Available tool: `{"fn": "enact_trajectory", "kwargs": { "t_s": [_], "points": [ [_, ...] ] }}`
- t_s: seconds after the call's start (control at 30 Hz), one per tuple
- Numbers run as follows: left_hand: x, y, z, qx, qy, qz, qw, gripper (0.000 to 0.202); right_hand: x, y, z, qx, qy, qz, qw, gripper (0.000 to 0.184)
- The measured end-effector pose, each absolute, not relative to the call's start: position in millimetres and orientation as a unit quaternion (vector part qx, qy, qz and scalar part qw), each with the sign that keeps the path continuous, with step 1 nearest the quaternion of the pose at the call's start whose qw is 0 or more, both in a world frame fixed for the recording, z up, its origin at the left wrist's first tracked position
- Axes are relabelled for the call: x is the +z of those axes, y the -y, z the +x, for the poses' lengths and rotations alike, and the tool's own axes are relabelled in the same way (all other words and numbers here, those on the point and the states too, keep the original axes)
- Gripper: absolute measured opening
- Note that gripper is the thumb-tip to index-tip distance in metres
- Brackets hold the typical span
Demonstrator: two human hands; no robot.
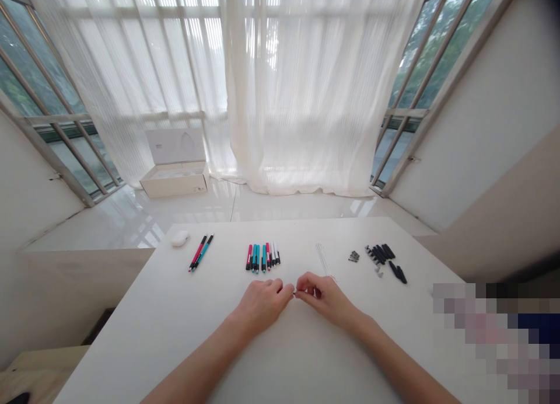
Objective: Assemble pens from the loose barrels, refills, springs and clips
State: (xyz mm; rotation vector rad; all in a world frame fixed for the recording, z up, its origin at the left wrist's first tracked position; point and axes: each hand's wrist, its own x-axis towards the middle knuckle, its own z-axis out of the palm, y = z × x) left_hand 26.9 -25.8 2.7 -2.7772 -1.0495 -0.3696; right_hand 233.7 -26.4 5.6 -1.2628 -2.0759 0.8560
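Holding: the left hand (pixel 262 305) and the right hand (pixel 326 299) pinch a tiny pale piece (pixel 294 292) between them at lower centre; it is too small to identify.
Hand state: both hands are lightly closed and grasping, not clenched, with their fingertips meeting around the piece.
Nearest: a bundle of thin metal rods (pixel 324 259) lies on the table (pixel 210 316) just above the right hand.
Centre: a row of pink, teal and black-and-white pens (pixel 262 258) lies just above the left hand.
Left: two loose pens (pixel 200 252), one pink and one teal, lie beside a white oval computer mouse (pixel 179 238).
Right: small grey fittings (pixel 354 256) sit near scattered black pen parts (pixel 380 255).
Beyond the table: an open white cardboard box (pixel 175 185) stands on the glossy white floor (pixel 131 217) before sheer white curtains (pixel 306 89).
Lower right: a pixelated patch (pixel 494 340) hides that corner.
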Motion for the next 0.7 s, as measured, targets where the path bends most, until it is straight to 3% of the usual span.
{"fn": "enact_trajectory", "kwargs": {
  "t_s": [0.37, 0.5, 0.6, 0.7],
  "points": [
    [1, 24, 26, -0.135, 0.361, -0.921, 0.052, 0.02, 18, 27, 236, 0.317, 0.784, -0.467, 0.258, 0.017],
    [1, 24, 26, -0.15, 0.374, -0.914, 0.039, 0.022, 29, 11, 282, 0.154, 0.747, -0.582, 0.281, 0.026],
    [0, 24, 27, -0.151, 0.38, -0.912, 0.032, 0.024, 32, 2, 337, 0.009, 0.617, -0.732, 0.289, 0.028],
    [0, 24, 27, -0.15, 0.38, -0.912, 0.03, 0.025, 29, 1, 387, -0.045, 0.484, -0.834, 0.261, 0.028]
  ]
}}
